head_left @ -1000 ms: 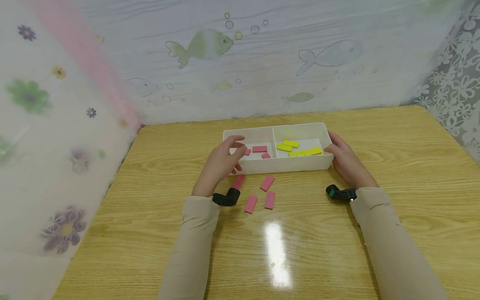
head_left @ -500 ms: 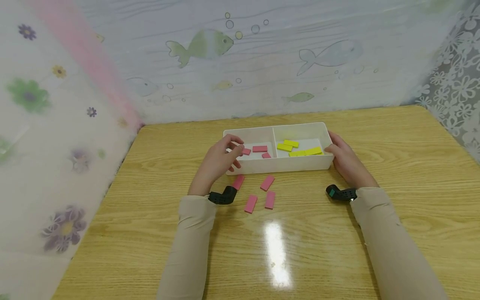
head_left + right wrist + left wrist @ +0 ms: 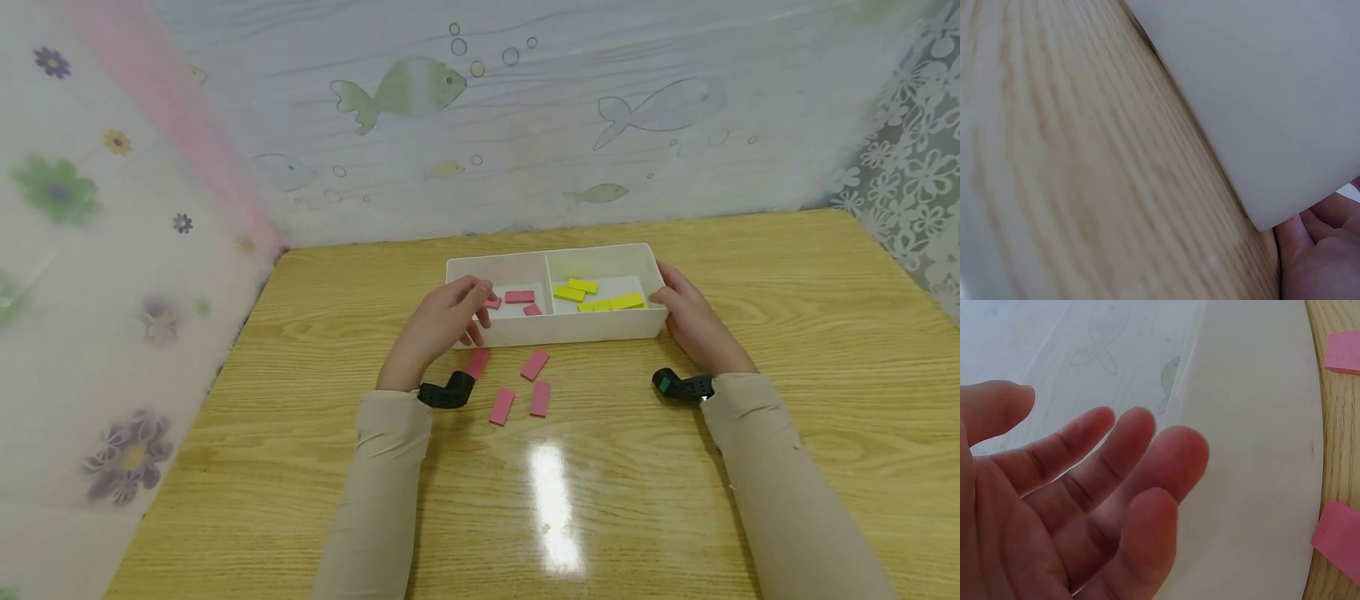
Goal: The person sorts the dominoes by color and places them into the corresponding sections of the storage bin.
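A white two-compartment box (image 3: pixel 570 329) stands on the wooden table. Pink tiles (image 3: pixel 519 297) lie flat in its left compartment, and yellow tiles (image 3: pixel 627 302) in the right one. Over the box's near left corner hovers my left hand (image 3: pixel 442 321). Its fingers are loosely bent, apart, and hold nothing, as the left wrist view shows beside the box's outer wall (image 3: pixel 1247 444). My right hand (image 3: pixel 696 325) grips the box's right end, thumb at the near corner and fingers along the end wall. In the right wrist view its fingers (image 3: pixel 1316 231) are partly hidden behind the box.
Several loose pink tiles (image 3: pixel 535 365) lie on the table (image 3: pixel 600 483) in front of the box; one is partly hidden by the black left wrist camera (image 3: pixel 447 392). Behind the table hangs a wall covering (image 3: pixel 525 150) printed with fish.
My left hand has shifted slightly, and its thumb and fingers have changed pose over the left compartment. The right hand, the box and the tiles have stayed in place.
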